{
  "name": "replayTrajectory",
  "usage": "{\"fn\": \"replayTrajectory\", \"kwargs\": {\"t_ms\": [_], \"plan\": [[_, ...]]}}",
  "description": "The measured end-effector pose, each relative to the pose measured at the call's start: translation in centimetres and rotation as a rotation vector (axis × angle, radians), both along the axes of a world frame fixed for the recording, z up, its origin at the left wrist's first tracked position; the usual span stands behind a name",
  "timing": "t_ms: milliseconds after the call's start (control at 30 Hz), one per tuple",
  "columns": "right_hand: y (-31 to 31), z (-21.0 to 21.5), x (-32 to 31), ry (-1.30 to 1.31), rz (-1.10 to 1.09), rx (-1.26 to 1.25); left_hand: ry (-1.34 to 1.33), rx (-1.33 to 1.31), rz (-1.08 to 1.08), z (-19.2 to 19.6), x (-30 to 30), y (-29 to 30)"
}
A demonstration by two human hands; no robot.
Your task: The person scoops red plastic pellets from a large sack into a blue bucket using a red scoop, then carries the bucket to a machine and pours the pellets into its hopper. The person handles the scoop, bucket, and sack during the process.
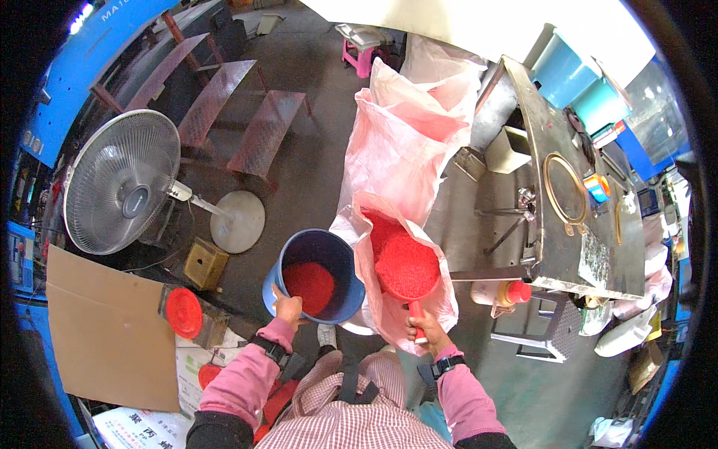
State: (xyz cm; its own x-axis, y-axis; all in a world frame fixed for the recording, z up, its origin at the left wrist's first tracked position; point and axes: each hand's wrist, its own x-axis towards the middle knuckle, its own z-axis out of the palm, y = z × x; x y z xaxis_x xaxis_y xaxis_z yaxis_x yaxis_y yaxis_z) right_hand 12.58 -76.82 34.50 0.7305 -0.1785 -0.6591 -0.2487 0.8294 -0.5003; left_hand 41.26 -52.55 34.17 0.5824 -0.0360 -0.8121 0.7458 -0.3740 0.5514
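My left hand (288,307) grips the near rim of a blue bucket (327,247) that holds red granules in its bottom. My right hand (423,326) is closed on the handle of a red scoop (407,268), which is heaped with red granules. The scoop sits inside the open mouth of a pink-white woven sack (441,295) just right of the bucket. Both forearms wear pink sleeves and black wrist bands.
A taller pink sack (407,135) stands behind. A pedestal fan (123,182) is at the left, with rusty metal steps (250,127) beyond. A steel table (572,202) with tools is at the right, a stool (550,337) below it. Cardboard (105,329) and a red lid (184,313) lie at lower left.
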Motion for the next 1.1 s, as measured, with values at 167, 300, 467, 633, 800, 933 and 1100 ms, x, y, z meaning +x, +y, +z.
{"fn": "replayTrajectory", "kwargs": {"t_ms": [167,300,467,633,800,933,1100], "plan": [[2.0,3.6,-1.6,-0.07,0.047,-0.014,-0.02,0.063,-0.018,0.1,-0.3,-0.8],[3.3,7.5,-1.1,-0.035,0.145,-0.143,-0.045,0.05,0.067,-0.6,-1.1,-1.3],[4.5,10.4,1.9,0.047,0.381,-0.351,-0.078,0.115,-0.005,-3.1,-1.5,-1.0],[5.9,6.6,6.8,0.152,0.595,-0.93,-0.175,0.187,-0.06,-6.5,-1.7,-1.1],[8.7,1.5,11.4,0.241,0.745,-1.622,-0.112,0.152,-0.022,-4.8,-1.9,-1.8],[10.3,0.1,12.3,0.228,0.799,-1.849,-0.119,0.167,-0.043,-2.0,-1.9,-2.3],[10.9,0.4,11.5,0.259,0.635,-2.01,-0.114,0.218,-0.062,-2.5,-1.4,-1.6]]}}
